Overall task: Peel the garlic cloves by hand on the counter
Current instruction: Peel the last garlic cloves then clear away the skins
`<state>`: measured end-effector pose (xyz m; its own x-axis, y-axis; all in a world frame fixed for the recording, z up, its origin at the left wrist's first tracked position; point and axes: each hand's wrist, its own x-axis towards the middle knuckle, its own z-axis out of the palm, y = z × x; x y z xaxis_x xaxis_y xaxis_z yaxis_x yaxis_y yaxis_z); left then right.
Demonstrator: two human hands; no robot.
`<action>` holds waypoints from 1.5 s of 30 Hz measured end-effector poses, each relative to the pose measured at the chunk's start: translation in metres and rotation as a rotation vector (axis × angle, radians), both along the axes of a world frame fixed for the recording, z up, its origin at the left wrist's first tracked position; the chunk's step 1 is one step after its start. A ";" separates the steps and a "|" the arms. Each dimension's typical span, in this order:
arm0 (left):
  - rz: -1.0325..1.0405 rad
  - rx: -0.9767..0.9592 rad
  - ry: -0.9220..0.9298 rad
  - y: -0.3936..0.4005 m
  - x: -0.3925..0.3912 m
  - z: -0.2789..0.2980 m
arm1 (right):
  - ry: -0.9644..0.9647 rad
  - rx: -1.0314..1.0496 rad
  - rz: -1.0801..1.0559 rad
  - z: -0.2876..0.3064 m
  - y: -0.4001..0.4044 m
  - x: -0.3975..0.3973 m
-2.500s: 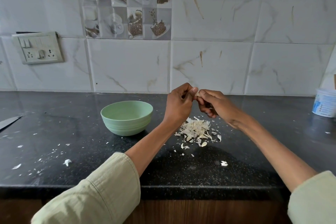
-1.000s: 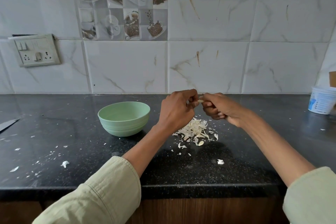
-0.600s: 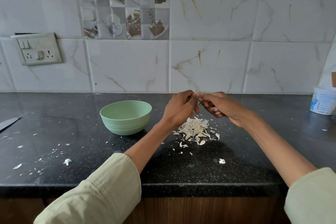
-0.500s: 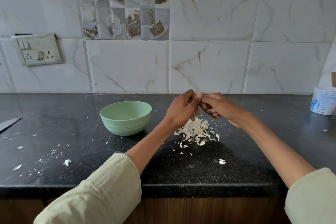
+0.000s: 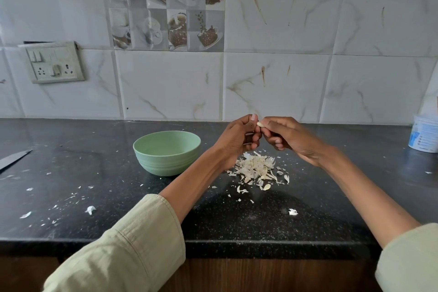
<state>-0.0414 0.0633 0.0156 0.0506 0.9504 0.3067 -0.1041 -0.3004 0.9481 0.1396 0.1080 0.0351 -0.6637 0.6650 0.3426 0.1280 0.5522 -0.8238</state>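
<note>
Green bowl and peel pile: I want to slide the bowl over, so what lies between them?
In the head view, only the left forearm.

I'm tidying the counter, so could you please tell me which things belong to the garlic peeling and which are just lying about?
In use: garlic clove, left hand, right hand, peel pile, green bowl.
Lying about: knife, white tub.

White marble tiles [image 5: 272, 83], black counter [image 5: 237, 225]

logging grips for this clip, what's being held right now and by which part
A garlic clove, pinched at its lower end by the right hand fingertips. The left hand curls against it, its thumb by the exposed tip.
</note>
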 end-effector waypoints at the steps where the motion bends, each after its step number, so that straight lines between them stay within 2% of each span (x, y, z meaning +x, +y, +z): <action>1: 0.010 0.005 0.011 0.000 0.000 0.000 | 0.000 0.010 0.000 0.000 0.001 0.000; 11: 0.114 0.057 0.143 0.005 -0.001 -0.003 | -0.099 0.345 -0.187 -0.004 0.008 0.000; 18: 0.197 0.097 0.256 0.007 0.000 -0.006 | -0.065 0.465 -0.298 -0.007 0.009 -0.002; 22: 0.277 0.143 0.262 0.008 -0.003 -0.009 | -0.038 0.487 -0.373 -0.008 0.012 -0.002; 29: 0.515 0.416 0.570 0.008 -0.005 -0.011 | -0.009 0.454 -0.380 -0.007 0.013 -0.002; 32: 0.563 0.460 0.621 0.007 -0.005 -0.010 | -0.001 0.457 -0.377 -0.006 0.012 -0.001; 39: 0.717 0.455 0.671 0.004 -0.005 -0.007 | -0.002 0.482 -0.378 -0.007 0.009 -0.003; 45: 0.738 0.429 0.737 0.004 -0.003 -0.007 | -0.004 0.517 -0.386 -0.006 0.011 -0.001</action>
<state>-0.0449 0.0668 0.0090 -0.1762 0.6461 0.7427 0.7766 -0.3724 0.5082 0.1386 0.1188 0.0288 -0.4119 0.6060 0.6805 0.3994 0.7913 -0.4629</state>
